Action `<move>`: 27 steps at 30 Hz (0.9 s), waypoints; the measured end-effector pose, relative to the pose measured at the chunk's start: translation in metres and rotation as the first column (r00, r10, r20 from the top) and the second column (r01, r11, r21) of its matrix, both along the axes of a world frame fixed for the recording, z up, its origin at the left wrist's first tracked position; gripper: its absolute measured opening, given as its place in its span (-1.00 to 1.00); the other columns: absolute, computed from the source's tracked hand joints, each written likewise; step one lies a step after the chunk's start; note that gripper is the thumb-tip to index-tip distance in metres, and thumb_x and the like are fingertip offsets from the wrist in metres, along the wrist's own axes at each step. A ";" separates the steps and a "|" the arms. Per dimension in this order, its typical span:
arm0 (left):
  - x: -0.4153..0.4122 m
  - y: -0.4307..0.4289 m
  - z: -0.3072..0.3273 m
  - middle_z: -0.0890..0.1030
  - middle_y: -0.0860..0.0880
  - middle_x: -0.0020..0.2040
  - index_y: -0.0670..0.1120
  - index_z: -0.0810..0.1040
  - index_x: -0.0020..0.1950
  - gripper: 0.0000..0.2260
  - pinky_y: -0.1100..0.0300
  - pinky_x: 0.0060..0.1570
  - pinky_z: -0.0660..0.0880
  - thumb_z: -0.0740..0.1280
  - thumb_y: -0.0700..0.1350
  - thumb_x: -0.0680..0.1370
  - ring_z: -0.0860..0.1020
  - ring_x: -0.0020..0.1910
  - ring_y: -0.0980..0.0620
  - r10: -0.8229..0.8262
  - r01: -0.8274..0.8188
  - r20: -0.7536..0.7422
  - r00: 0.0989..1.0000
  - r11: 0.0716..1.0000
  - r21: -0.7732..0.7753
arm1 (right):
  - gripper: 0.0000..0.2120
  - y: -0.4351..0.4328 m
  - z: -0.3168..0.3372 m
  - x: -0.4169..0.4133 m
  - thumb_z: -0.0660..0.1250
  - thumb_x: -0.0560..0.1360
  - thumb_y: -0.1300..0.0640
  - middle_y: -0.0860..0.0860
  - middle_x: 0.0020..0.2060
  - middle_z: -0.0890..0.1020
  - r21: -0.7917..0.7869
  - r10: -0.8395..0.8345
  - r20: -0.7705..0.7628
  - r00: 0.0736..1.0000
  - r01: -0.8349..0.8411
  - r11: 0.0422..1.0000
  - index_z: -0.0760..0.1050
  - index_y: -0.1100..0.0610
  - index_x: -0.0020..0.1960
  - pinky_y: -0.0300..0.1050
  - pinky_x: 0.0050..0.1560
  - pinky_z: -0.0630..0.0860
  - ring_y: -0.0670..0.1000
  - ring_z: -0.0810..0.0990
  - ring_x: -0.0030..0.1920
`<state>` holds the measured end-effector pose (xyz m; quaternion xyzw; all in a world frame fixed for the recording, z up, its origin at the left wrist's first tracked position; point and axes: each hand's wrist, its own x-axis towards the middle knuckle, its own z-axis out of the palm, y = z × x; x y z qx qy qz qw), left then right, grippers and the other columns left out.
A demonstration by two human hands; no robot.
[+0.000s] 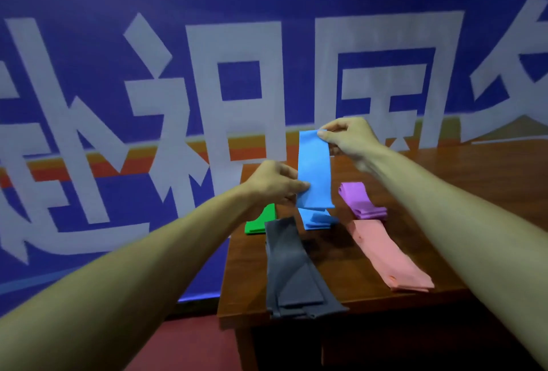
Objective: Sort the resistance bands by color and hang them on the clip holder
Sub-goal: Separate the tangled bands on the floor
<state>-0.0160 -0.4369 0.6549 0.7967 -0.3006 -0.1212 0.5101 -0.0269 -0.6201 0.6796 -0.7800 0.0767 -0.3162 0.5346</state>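
Note:
A blue resistance band (pixel 314 169) hangs upright above the table. My right hand (pixel 347 136) pinches its top edge and my left hand (pixel 275 182) pinches its lower left side. Below it on the wooden table (pixel 462 180) lie more blue bands (pixel 315 219). A green pile (pixel 261 222) sits to their left, partly hidden by my left hand. Purple bands (pixel 361 201) lie to the right, pink bands (pixel 388 255) nearer on the right, and grey bands (pixel 292 269) reach to the table's front edge. No clip holder is in view.
A blue wall banner (pixel 148 88) with large white characters stands behind and left of the table. The table's left edge (pixel 226 266) drops to a red floor (pixel 184 347). Bare wood lies at the far right of the table.

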 end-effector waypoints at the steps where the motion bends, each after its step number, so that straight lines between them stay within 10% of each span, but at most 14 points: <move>1: 0.011 -0.007 -0.002 0.57 -0.10 -0.25 -0.25 0.59 -0.09 -0.92 0.31 -0.34 0.55 0.42 -0.23 0.50 0.53 -0.38 0.09 -0.003 0.003 -0.018 1.000 1.000 0.027 | -0.94 -0.007 -0.004 0.012 0.40 0.50 0.23 0.06 -0.18 0.63 0.008 -0.001 -0.027 1.000 0.002 1.000 0.59 0.20 -0.04 -0.31 -0.35 0.50 -0.02 0.63 -0.17; 10: 0.074 -0.054 -0.023 0.52 0.06 -0.57 -0.23 0.57 -0.13 -0.86 0.27 -0.43 0.33 0.46 -0.17 0.48 0.45 -0.50 0.11 -0.008 0.039 -0.084 0.996 0.923 0.382 | -0.90 -0.043 -0.055 0.084 0.46 0.44 0.28 0.10 -0.19 0.66 -0.108 -0.031 -0.319 0.947 -0.004 0.994 0.62 0.16 -0.24 -0.07 -0.14 0.63 0.08 0.66 -0.13; 18: 0.092 -0.072 -0.051 0.50 -0.06 -0.33 -0.17 0.53 -0.11 -0.86 0.26 -0.47 0.35 0.40 -0.10 0.49 0.40 -0.42 0.05 -0.062 -0.011 0.090 0.994 0.761 0.649 | -0.97 -0.042 -0.087 0.094 0.44 0.46 0.26 0.07 -0.27 0.62 -0.275 -0.088 -0.440 0.894 -0.041 0.961 0.62 0.19 -0.16 -0.23 -0.37 0.52 -0.01 0.59 -0.38; 27: 0.097 -0.066 -0.048 0.59 -0.05 -0.16 -0.14 0.57 -0.04 -0.53 0.23 -0.37 0.36 0.46 0.25 0.35 0.51 -0.20 0.00 -0.141 -0.113 0.278 0.950 0.677 0.728 | -0.98 -0.040 -0.101 0.097 0.42 0.47 0.16 0.09 0.00 0.63 -0.633 -0.226 -0.425 0.876 -0.110 0.767 0.59 0.09 -0.12 -0.05 0.00 0.54 0.08 0.57 0.00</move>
